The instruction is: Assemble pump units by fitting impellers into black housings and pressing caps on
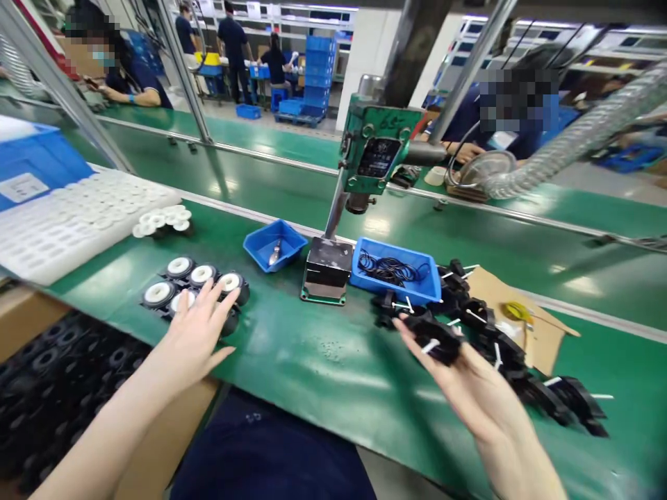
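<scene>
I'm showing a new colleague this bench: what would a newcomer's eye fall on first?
Probably the green machine head, mounted above the dark block at the middle of the bench. Next, the left hand, spread over black parts topped with white rings on the left, and the right hand, holding a black part with a white peg on the right.

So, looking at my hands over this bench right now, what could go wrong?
The black part in your right hand is close to the cluster of black parts, so its white pin might snag. Your left hand spreads over the white-ringed parts and could knock them out of their grouping. The blue tray of cords sits beside that cluster, so a bump might shift it.
</scene>
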{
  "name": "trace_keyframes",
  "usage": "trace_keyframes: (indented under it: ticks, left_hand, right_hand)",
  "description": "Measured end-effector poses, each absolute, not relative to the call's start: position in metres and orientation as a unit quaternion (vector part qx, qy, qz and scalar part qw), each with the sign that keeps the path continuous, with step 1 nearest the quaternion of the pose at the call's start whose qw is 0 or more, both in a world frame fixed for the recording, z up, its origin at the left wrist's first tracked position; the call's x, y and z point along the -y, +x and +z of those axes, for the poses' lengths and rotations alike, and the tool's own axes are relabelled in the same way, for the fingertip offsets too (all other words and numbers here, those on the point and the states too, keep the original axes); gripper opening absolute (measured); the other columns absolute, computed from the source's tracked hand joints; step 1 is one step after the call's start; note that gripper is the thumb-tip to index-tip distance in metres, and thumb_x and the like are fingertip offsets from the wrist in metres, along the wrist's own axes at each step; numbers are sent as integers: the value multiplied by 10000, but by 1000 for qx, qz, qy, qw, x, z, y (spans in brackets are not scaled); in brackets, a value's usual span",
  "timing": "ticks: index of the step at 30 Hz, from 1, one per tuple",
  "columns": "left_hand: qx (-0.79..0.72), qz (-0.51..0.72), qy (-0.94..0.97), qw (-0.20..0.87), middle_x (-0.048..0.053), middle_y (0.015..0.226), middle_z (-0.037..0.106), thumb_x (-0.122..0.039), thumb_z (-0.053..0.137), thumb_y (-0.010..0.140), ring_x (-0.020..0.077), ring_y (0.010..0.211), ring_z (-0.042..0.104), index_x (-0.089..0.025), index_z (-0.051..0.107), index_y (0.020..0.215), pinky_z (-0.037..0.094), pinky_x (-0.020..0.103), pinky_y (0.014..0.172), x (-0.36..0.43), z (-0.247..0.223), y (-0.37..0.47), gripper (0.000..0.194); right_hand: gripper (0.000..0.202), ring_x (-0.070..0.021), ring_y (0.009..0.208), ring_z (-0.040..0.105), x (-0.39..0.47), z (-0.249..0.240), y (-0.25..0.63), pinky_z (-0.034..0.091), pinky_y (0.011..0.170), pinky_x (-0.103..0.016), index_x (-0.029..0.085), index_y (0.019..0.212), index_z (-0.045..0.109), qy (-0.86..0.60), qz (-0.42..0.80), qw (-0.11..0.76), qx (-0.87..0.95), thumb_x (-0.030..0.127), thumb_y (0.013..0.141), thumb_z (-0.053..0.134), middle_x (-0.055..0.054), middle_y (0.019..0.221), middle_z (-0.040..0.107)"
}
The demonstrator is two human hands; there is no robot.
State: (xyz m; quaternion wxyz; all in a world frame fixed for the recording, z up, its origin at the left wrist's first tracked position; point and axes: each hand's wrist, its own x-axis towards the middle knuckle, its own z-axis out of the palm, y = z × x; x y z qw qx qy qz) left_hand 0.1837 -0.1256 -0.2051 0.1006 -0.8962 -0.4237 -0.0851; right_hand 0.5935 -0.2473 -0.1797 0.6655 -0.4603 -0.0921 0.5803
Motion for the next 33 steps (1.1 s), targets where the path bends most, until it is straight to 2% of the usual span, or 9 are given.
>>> trace_keyframes:
  ticks: [3, 7, 12, 17, 22, 24, 28, 30, 33]
  left_hand:
    - [370, -81, -916, 130, 325, 1565, 322, -208, 580, 906, 474, 1422, 386, -94, 299, 1523, 372, 689, 1065, 124, -220, 164, 687]
    - [309, -114, -934, 138, 321, 1469, 460, -189, 582, 918, 457, 1268, 556, -128, 398, 1474, 400, 690, 1028, 136, -236, 171, 589]
    - [241, -189, -951, -33, 175, 1300, 623, -394, 696, 886, 346, 1189, 595, -187, 407, 1487, 387, 593, 1125, 145, -235, 220, 698]
    - [215, -253, -907, -261, 144, 1343, 567, -413, 712, 875, 294, 1288, 525, -241, 363, 1489, 480, 475, 1090, 133, -241, 286, 727]
    - [223, -262, -837, -425, 131, 1436, 509, -372, 746, 854, 292, 1367, 489, -289, 298, 1505, 442, 492, 1147, 128, -257, 310, 795]
    - [236, -256, -812, -468, 135, 1432, 523, -360, 755, 845, 297, 1340, 527, -286, 274, 1518, 459, 500, 1134, 128, -262, 310, 830]
    - [244, -258, -776, -522, 154, 1438, 534, -340, 782, 819, 303, 1320, 558, -267, 237, 1533, 488, 492, 1111, 130, -266, 309, 902]
    - [243, -262, -763, -538, 164, 1471, 509, -338, 796, 805, 305, 1336, 547, -262, 233, 1532, 493, 484, 1109, 130, -265, 310, 923]
    - [241, -268, -753, -551, 170, 1503, 478, -330, 803, 800, 305, 1349, 537, -262, 237, 1530, 495, 476, 1110, 129, -263, 311, 926]
  right_hand:
    - [313, -331, 1261, 623, 230, -184, 566, 472, 1149, -481, 120, 1036, 721, -424, 631, 644, 84, 350, 830, 766, -173, 1301, 672]
    - [283, -355, 1252, 623, 216, -189, 542, 478, 1150, -483, 81, 972, 712, -370, 673, 636, 67, 318, 832, 778, -171, 1196, 715]
    - [364, -363, 1211, 649, 205, -194, 529, 516, 1117, -466, 75, 952, 697, -361, 698, 617, 40, 357, 768, 836, -151, 1134, 721]
    - [398, -292, 1096, 710, 192, -194, 529, 563, 1056, -415, 117, 935, 693, -391, 699, 595, 65, 418, 730, 853, -97, 1052, 729]
    - [356, -246, 1033, 719, 179, -195, 532, 551, 1046, -418, 150, 940, 680, -412, 686, 590, 110, 443, 783, 807, -67, 1025, 725]
    - [320, -219, 1000, 715, 175, -195, 531, 548, 1031, -409, 163, 942, 679, -431, 670, 584, 157, 453, 832, 759, -48, 1000, 720]
    - [207, -129, 936, 662, 172, -195, 522, 545, 922, -275, 202, 927, 687, -485, 596, 565, 302, 401, 878, 719, -13, 1017, 684]
    - [179, -127, 996, 631, 172, -195, 518, 523, 921, -254, 218, 922, 697, -493, 553, 557, 376, 385, 868, 732, -16, 1067, 651]
    - [181, -164, 1108, 597, 173, -195, 514, 492, 998, -310, 230, 960, 705, -488, 510, 542, 457, 379, 862, 736, -41, 1124, 596]
